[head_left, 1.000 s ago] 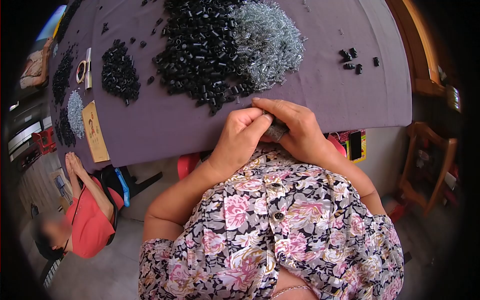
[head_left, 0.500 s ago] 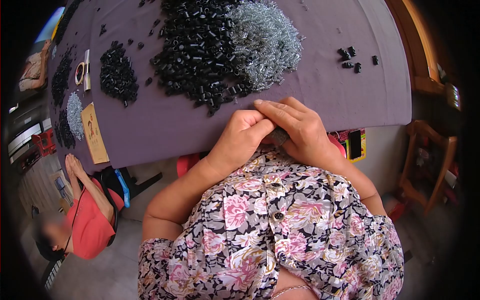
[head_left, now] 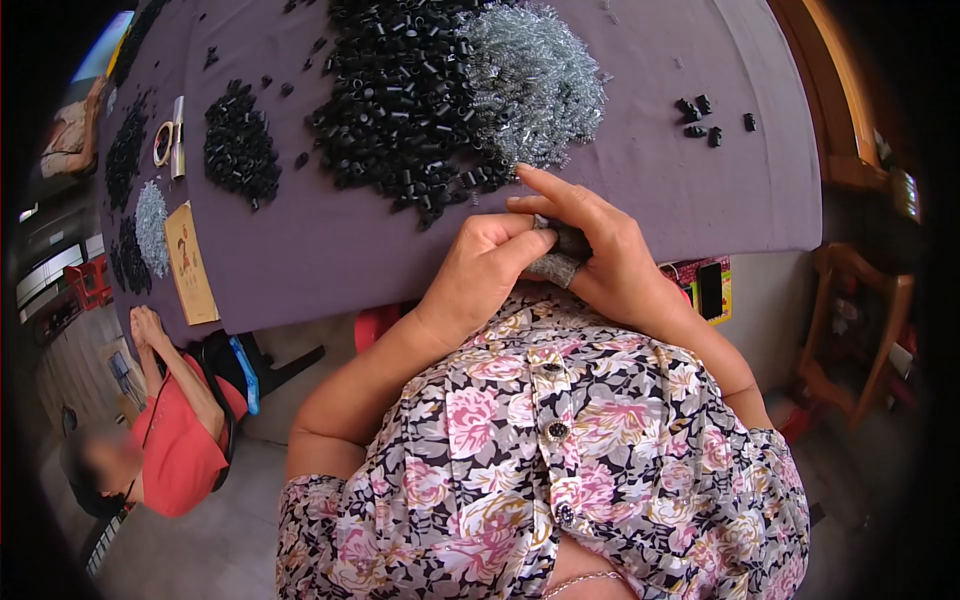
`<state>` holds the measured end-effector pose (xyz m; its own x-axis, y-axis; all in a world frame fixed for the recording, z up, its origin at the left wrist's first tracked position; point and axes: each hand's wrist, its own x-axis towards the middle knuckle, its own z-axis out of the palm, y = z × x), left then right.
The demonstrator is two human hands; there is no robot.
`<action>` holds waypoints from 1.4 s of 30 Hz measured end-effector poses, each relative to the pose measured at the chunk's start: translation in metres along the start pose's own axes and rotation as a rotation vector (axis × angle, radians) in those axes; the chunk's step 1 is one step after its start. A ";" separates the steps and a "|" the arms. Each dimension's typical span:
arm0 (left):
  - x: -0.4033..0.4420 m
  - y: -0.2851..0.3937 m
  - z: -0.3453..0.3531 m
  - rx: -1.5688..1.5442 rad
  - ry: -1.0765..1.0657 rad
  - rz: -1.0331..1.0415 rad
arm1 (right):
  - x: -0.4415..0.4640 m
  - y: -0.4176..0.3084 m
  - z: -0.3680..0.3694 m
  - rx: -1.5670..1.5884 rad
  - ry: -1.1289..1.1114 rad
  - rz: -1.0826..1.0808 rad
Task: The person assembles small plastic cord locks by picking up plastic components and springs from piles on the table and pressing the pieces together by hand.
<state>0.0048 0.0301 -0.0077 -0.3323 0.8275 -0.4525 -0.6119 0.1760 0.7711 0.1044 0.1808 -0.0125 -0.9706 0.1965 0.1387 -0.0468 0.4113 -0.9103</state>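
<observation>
My left hand (head_left: 482, 268) is closed near the table edge, thumb and forefinger pressed together beside a dark grey piece of cloth (head_left: 553, 268). Whatever is in that pinch is too covered to make out. Against it on the right, my right hand (head_left: 612, 240) has its fingers stretched out, the forefinger tip over the lower edge of a pile of small clear-silver springs (head_left: 540, 85). The cloth sits around the base of my right thumb, which is mostly hidden. A large heap of short black tubular parts (head_left: 395, 110) adjoins the springs on the left.
Several loose black pieces (head_left: 715, 136) lie at the right on the purple tablecloth (head_left: 690, 190). To the left are a smaller black heap (head_left: 240, 145), a tape roll (head_left: 162, 146) and a tan card (head_left: 190, 265). Another person in red (head_left: 185, 440) sits at lower left with hands together.
My right fingers have lifted off my left hand and straightened toward the springs, uncovering more of the grey cloth. My left hand has hardly moved.
</observation>
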 end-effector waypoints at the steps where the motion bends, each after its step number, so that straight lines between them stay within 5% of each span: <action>1: -0.001 -0.001 -0.002 -0.018 0.014 -0.004 | 0.000 0.000 0.001 0.035 0.013 0.011; 18: 0.000 0.002 -0.010 0.090 -0.047 -0.148 | -0.009 0.008 -0.010 -0.136 -0.034 -0.083; 27: -0.001 0.011 -0.010 0.175 -0.031 -0.108 | 0.000 0.004 -0.027 0.143 -0.090 0.043; 42: 0.000 0.002 -0.011 0.197 0.047 -0.061 | -0.002 -0.001 -0.020 -0.167 -0.032 -0.068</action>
<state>-0.0047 0.0245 -0.0112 -0.3346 0.7872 -0.5180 -0.4815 0.3297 0.8121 0.1106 0.1975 -0.0039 -0.9736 0.1359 0.1834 -0.0757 0.5656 -0.8212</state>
